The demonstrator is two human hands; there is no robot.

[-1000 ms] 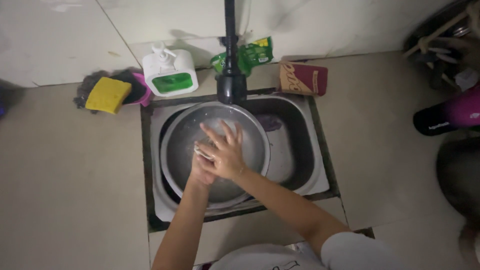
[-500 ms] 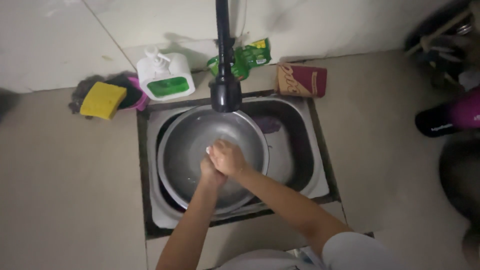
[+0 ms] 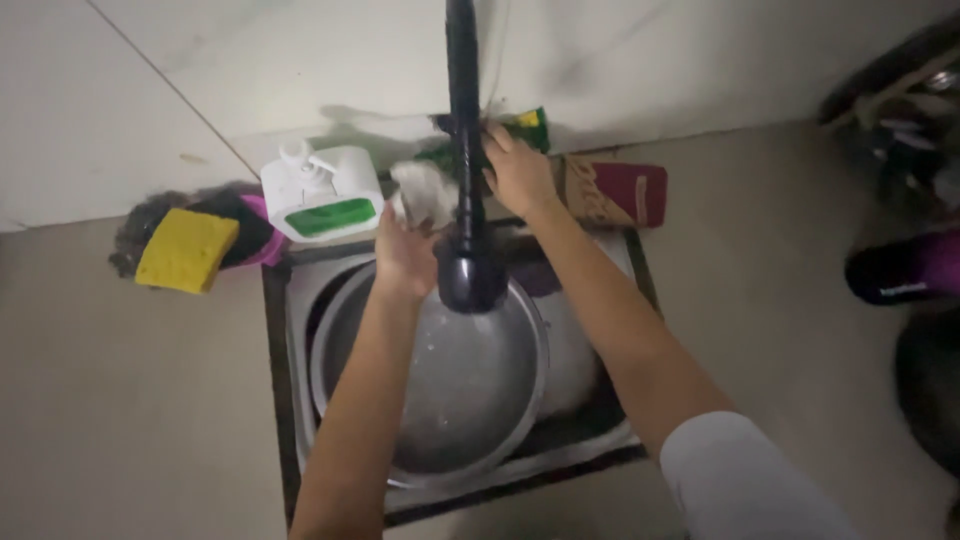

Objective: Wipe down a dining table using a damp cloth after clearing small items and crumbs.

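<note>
A home kitchen, most likely — the light is dim. A steel sink (image 3: 300, 300) set in a tiled counter (image 3: 130, 400) holds a metal basin (image 3: 470, 390) under a black tap (image 3: 465, 150); a soap dispenser (image 3: 322, 190) and yellow sponge (image 3: 187, 250) sit far left by the wall.

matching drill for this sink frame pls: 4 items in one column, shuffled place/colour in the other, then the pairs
Things:
1. sponge
2. soap dispenser
3. metal basin
4. right hand

Places or colours:
A. sitting in the sink, under the black faucet
B. yellow, on the counter at far left
C. up behind the faucet, by the green packet
D. white with a green label, just left of the left hand, which holds a pale cloth

Pairs: 1-B, 2-D, 3-A, 4-C
</note>
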